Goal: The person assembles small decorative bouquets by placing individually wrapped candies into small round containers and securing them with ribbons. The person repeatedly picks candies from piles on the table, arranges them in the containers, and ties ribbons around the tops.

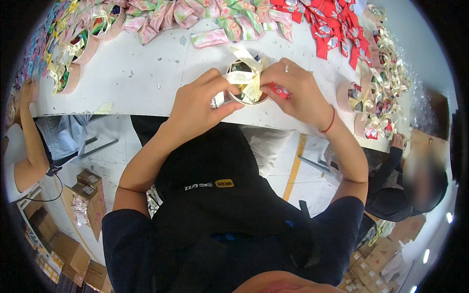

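white bench (146, 73), scuffed, strewn along far edge with pink and red packets (322, 29). small round box (246, 83) at near edge, topped with pale yellow ribbon bow (249, 73). left hand (195, 105) clamped on box side; right hand (293, 93) pinching ribbon.

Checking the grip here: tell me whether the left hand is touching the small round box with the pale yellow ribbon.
Touching. The head view shows the left hand with its fingers pressed against the near side of the round box, no gap between them.
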`<state>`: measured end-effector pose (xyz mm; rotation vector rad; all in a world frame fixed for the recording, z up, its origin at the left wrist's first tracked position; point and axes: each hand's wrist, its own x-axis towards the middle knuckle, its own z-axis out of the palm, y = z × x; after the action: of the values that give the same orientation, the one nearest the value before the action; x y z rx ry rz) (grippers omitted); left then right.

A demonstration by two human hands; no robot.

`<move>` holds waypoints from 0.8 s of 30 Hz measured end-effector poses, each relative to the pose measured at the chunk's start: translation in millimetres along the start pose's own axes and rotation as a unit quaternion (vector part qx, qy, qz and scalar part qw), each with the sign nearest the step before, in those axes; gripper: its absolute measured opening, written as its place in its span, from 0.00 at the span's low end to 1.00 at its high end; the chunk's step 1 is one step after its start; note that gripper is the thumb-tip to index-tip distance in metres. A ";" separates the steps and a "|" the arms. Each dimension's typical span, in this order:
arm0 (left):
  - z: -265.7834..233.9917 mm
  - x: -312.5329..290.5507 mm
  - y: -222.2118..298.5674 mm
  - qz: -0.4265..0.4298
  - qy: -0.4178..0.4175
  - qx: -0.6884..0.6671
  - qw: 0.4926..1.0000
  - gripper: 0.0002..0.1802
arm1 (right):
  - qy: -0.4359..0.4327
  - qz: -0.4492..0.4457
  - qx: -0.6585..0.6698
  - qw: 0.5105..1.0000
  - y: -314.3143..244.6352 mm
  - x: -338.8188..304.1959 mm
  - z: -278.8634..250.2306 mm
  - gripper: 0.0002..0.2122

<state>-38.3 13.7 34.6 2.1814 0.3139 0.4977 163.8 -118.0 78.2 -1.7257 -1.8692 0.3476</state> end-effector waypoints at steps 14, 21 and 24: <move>10.0 2.6 -20.3 0.017 0.033 -0.132 0.991 0.11 | -0.048 0.020 -0.150 0.987 -21.1 -0.3 0.5 0.20; -16.6 3.5 -22.6 -0.307 0.253 -0.677 0.619 0.17 | 0.118 0.088 -0.124 0.981 -34.3 -10.8 30.7 0.27; -24.6 -3.2 -8.5 -0.295 0.205 -0.669 0.651 0.17 | 0.222 0.132 -0.054 0.965 -46.1 -6.5 52.4 0.20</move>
<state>-52.7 34.7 40.8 0.4249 0.6092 0.5529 96.3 -121.0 59.6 -1.9394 -1.3632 -0.0458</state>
